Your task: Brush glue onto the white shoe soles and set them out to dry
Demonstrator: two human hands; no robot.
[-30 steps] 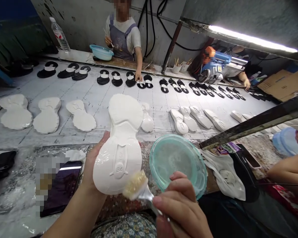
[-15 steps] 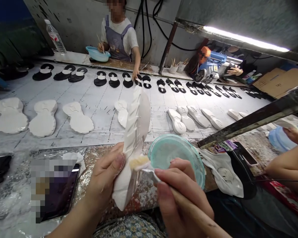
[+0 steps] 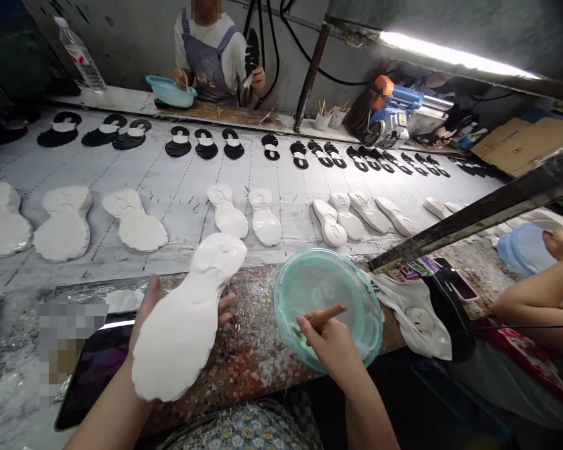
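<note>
A white shoe sole [image 3: 187, 319] rests on my left hand [image 3: 143, 312], which holds it from beneath, its broad end toward me. My thumb and a few fingertips show past its edges; the palm is hidden. In my right hand [image 3: 328, 340] is a brush [image 3: 331, 314], gripped by its wooden handle. The brush's bristle end is low inside the turquoise bowl [image 3: 375, 294], mostly hidden by my fingers. Cloudy liquid shows in that bowl. Beyond it, more white soles [image 3: 265, 219] lie in a row on the pale conveyor belt [image 3: 187, 219].
Black soles [image 3: 206, 144] line the belt's far side. A co-worker [image 3: 211, 59] opposite holds a black sole beside a blue bowl [image 3: 171, 92]. A metal bar [image 3: 450, 219] slants across the right, near another person's arm [image 3: 535, 294]. A tablet [image 3: 94, 375] lies at left.
The white sole has tipped from edge-on to flat on my left hand. My right hand has taken the brush from the sole to the bowl. The co-worker opposite has lifted a black sole.
</note>
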